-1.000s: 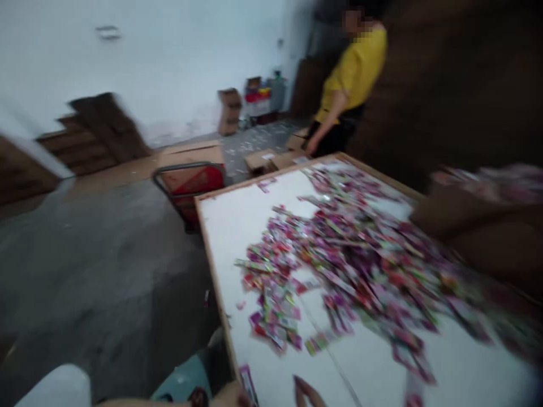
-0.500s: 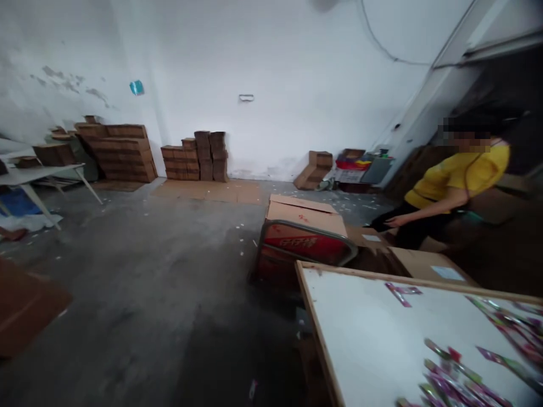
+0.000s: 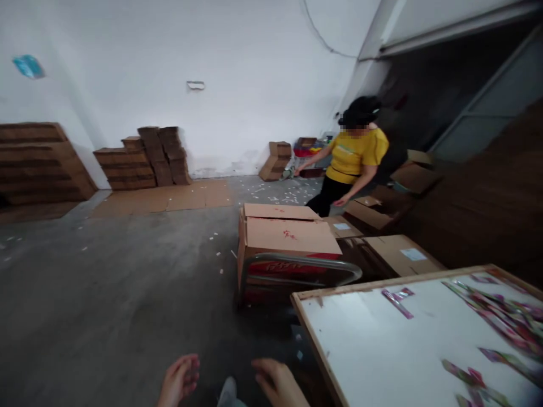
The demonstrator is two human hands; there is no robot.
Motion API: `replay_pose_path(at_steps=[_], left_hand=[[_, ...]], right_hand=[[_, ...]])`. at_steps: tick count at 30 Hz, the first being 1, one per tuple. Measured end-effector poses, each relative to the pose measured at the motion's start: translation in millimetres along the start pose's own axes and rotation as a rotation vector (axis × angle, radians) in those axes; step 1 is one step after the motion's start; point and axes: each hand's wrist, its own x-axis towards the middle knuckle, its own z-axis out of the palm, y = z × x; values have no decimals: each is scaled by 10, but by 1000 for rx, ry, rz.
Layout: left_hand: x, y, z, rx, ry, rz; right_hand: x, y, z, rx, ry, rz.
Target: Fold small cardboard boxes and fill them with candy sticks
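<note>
Foil sachets well beyond the empty right hand

Storeroom: grey concrete floor, white wall.
Stacked cardboard cartons against wall, cardboard sheets on floor, small paper scraps scattered, cable running up wall, dark doorway at right.

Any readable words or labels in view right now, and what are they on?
Nothing can be quoted.
Carton: red marks, too blurred.
Red panel below it: lettering too blurred.
Label on the flat box: too small.
Sachets on the board: print too blurred.
</note>
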Motion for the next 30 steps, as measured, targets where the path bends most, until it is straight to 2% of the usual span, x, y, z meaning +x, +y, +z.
replay_pose_path(at_steps=[5, 9, 12, 14, 15, 17, 20, 22, 23, 25, 26, 27, 28, 30], left_hand=[[961, 1110, 1341, 124, -154, 214], [1756, 2007, 2582, 233, -254, 396], [2232, 2374, 3458, 320, -282, 420], [2405, 2443, 3843, 341, -333, 385], [2440, 2443, 3946, 342, -349, 376], [2419, 2415, 3973, 298, -387, 340], [2264, 2411, 3755, 232, -554, 189], [2175, 2474, 3654, 344, -742, 127], [2154, 2516, 3665, 485, -870, 120], [2168, 2568, 3837, 855, -1174, 159], [2197, 2561, 3988, 1042, -1309, 231], [2233, 2524, 4167, 1205, -1401, 362], [2269, 2461, 4360, 1339, -1446, 552], [2329, 2284, 4730, 1551, -1446, 988]], right_hand=[[1015, -89, -1087, 121, 280, -65], [1597, 108, -1871, 70, 592, -40], [1899, 452, -2354, 80, 800, 107], [2104, 759, -2673, 121, 850, 221], [2221, 930, -2841, 146, 842, 276], [2484, 1285, -3187, 197, 844, 381], [2828, 1766, -3640, 326, 1037, 499], [2882, 2001, -3820, 499, 1188, 536], [2830, 2087, -3866, 593, 1218, 549], [2582, 2196, -3902, 769, 1155, 567], [2410, 2222, -3909, 827, 1072, 581], [2230, 2232, -3925, 852, 955, 598], [2059, 2232, -3958, 848, 816, 616], [1810, 2209, -4094, 663, 631, 646]])
